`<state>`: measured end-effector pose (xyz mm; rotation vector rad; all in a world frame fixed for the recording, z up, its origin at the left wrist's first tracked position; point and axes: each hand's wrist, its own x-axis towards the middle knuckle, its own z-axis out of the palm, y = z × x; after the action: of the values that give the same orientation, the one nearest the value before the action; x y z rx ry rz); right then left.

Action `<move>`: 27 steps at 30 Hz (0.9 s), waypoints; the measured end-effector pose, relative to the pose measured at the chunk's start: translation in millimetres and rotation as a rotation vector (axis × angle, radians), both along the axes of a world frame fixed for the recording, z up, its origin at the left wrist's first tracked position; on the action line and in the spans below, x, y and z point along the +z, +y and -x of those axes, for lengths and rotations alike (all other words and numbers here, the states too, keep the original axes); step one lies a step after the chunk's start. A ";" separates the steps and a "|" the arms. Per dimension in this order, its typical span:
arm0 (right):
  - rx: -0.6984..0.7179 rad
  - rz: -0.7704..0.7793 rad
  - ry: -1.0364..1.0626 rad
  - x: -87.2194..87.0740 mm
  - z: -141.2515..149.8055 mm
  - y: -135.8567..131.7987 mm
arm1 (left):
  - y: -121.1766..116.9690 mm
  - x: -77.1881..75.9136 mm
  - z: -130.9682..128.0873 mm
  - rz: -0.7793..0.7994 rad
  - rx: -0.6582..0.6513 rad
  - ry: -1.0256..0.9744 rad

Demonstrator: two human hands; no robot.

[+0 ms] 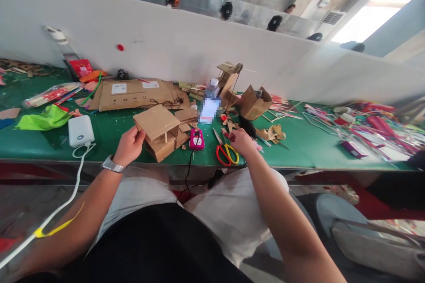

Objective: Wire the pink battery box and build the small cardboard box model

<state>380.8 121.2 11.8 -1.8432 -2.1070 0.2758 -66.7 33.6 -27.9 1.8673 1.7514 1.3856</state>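
Note:
My left hand [130, 145] pinches the left edge of a small cardboard box model [156, 120], whose top panel is lifted at a slant over the body. A short light stick [166, 138] shows in the gap under that panel. My right hand [242, 140] is closed just above the green tabletop, with something small and red at its fingertips; what it is I cannot make out. Beside it lie scissors [223, 154] with one red and one yellow handle loop. Between the hands sits a small magenta device [197, 139] with a black cable.
Flattened cardboard [133, 95] lies at the back left. A white power bank [81, 131] with a cable stands near the left front. A lit phone [209, 110] leans by a water bottle [212, 89]. A cardboard bag [255, 102] and craft scraps [368, 119] lie rightward.

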 end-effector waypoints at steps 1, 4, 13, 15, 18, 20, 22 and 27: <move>-0.007 0.018 -0.043 -4.6 -0.4 -0.5 | -0.5 -0.1 -0.2 -0.008 0.006 0.008; -0.022 0.058 -0.139 -13.6 -1.9 -1.8 | 0.0 0.9 0.8 -0.020 0.020 0.029; -0.052 0.042 -0.265 -8.7 2.0 -14.8 | 14.7 7.2 7.0 -0.004 -0.055 -0.009; -0.038 0.033 -0.260 -9.8 7.6 -25.4 | 15.4 8.0 6.3 -0.001 -0.063 -0.040; -0.006 0.082 -0.248 -16.2 15.3 -42.4 | 12.5 7.4 5.5 0.006 -0.058 -0.060; -0.002 0.115 -0.239 -20.6 18.1 -50.9 | 8.8 6.4 4.5 0.007 -0.012 -0.033; -0.007 0.130 -0.219 -22.9 19.0 -55.5 | 4.4 6.0 1.8 -0.001 0.053 0.014; -0.044 0.146 -0.102 -20.9 18.0 -56.4 | -4.9 8.7 -13.0 -0.111 0.101 0.088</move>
<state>362.8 64.9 -9.1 -2.0241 -2.1611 0.3396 -53.7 28.6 -19.2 1.9483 1.8708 1.4869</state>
